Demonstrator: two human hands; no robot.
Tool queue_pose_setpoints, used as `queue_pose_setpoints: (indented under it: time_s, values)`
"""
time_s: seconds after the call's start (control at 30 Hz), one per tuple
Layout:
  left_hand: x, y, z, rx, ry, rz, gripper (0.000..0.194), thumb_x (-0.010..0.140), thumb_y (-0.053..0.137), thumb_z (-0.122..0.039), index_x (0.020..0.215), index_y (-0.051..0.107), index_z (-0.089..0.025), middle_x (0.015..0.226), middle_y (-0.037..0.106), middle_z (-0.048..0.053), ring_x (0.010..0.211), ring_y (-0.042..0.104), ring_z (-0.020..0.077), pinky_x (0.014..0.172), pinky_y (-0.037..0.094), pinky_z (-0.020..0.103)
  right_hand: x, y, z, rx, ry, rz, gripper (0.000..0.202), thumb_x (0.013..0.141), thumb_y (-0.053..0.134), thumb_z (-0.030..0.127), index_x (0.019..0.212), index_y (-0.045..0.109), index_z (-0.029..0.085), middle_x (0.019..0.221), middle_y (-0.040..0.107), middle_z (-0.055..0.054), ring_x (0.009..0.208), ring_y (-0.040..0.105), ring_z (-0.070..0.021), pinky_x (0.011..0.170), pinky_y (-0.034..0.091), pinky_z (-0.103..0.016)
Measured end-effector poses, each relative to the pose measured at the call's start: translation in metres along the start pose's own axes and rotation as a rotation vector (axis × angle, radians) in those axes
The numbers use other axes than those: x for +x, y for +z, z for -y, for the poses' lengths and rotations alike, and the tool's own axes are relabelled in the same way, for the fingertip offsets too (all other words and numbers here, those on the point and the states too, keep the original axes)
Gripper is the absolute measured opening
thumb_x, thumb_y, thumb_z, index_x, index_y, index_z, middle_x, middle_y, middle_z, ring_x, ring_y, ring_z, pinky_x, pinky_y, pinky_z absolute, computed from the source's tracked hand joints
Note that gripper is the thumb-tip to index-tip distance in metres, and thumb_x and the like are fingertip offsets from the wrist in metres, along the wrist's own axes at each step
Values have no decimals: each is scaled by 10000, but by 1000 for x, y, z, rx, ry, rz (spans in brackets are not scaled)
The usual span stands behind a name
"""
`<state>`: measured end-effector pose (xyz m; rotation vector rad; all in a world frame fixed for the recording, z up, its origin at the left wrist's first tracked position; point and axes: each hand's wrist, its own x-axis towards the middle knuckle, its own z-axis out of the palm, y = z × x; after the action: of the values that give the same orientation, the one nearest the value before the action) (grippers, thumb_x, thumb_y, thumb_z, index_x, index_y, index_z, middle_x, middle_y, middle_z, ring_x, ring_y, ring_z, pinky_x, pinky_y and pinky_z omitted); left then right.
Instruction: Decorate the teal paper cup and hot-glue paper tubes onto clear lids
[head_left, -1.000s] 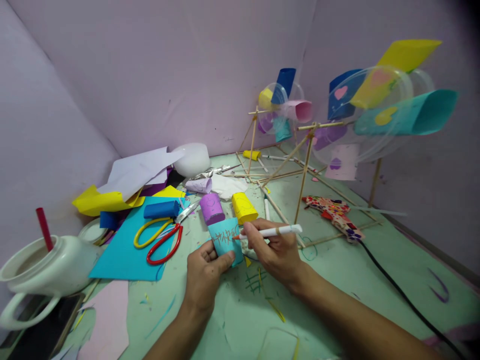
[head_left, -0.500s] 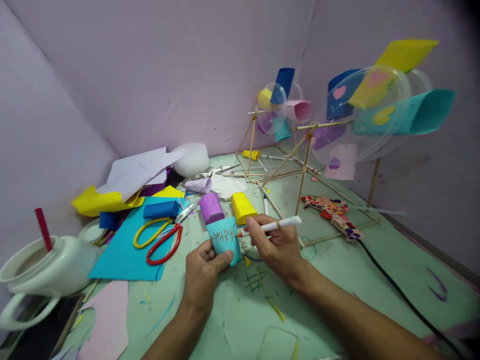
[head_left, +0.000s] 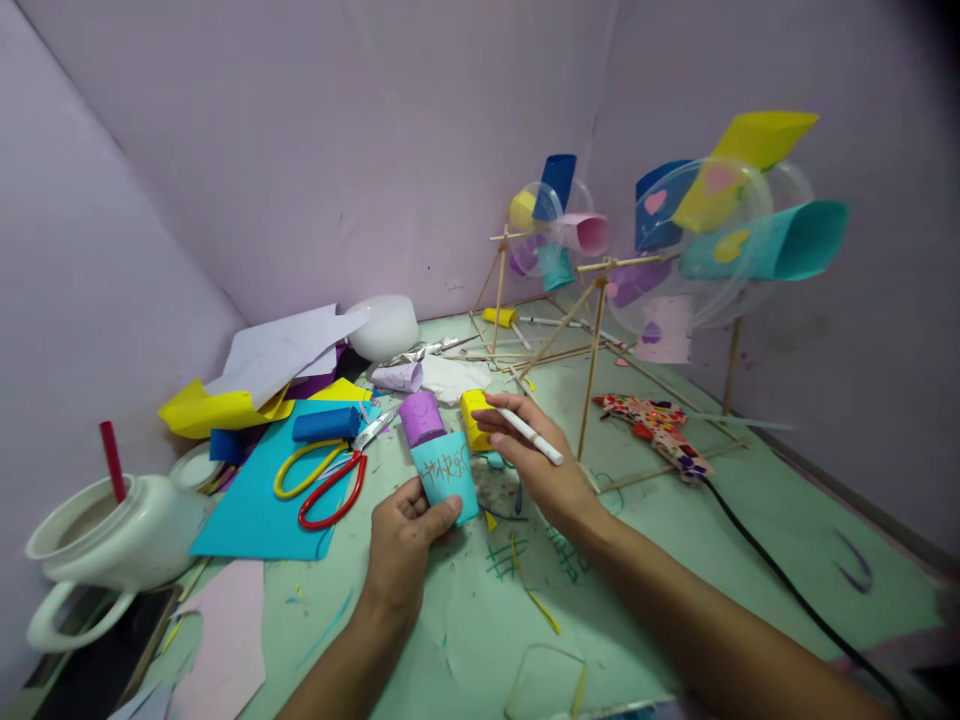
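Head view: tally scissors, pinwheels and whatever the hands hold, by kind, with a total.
Scissors: 1
Pinwheels, near one and far one: 2
Turquoise paper tube, in the left hand: 1
White marker, in the right hand: 1
Total: 5

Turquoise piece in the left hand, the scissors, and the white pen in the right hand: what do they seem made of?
Turquoise piece: matte, probably paper or thin card, judging by its even, shineless surface and reddish lettering. Scissors: bright grey blades, likely metal; smooth red and yellow handles, probably plastic. White pen: smooth, straight barrel, likely plastic.
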<state>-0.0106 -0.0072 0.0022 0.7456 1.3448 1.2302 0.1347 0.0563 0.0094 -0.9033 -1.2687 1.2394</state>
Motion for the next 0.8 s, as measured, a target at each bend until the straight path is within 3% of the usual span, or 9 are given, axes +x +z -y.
queue_pose_setpoints:
  time_s: [0.1, 0.27, 0.53, 0.8]
  values:
    - [2, -2, 2, 23, 22, -3, 451, 549, 783, -360, 918, 681, -122, 754, 686, 64, 637, 612, 171, 627, 516, 305, 0, 1, -2, 35, 39, 77, 354, 702, 576, 180, 1047, 526, 239, 1085, 679, -73, 1074, 611, -236, 930, 435, -417]
    - [2, -4, 3, 103, 49, -19, 476, 539, 780, -399, 910, 688, -116, 740, 695, 72, 618, 615, 179, 557, 480, 273, -1, 0, 3, 14, -1, 72, 308, 740, 558, 228, 1046, 516, 232, 1042, 685, -71, 1025, 618, -229, 891, 438, -400]
    - [-4, 4, -10, 245, 203, -3, 466, 534, 749, -331, 940, 689, -112, 872, 728, 82, 815, 647, 246, 744, 493, 324, 0, -2, -1, -127, -106, 176, 236, 772, 590, 287, 985, 509, 223, 809, 619, 4, 728, 582, -165, 678, 450, -300]
    - [-13, 5, -8, 567, 329, -186, 409, 574, 729, -291, 968, 683, -192, 931, 702, 75, 875, 619, 275, 804, 455, 361, -4, 5, -3, -87, -66, 234, 245, 731, 643, 296, 909, 488, 230, 803, 537, 26, 698, 513, -137, 636, 417, -262]
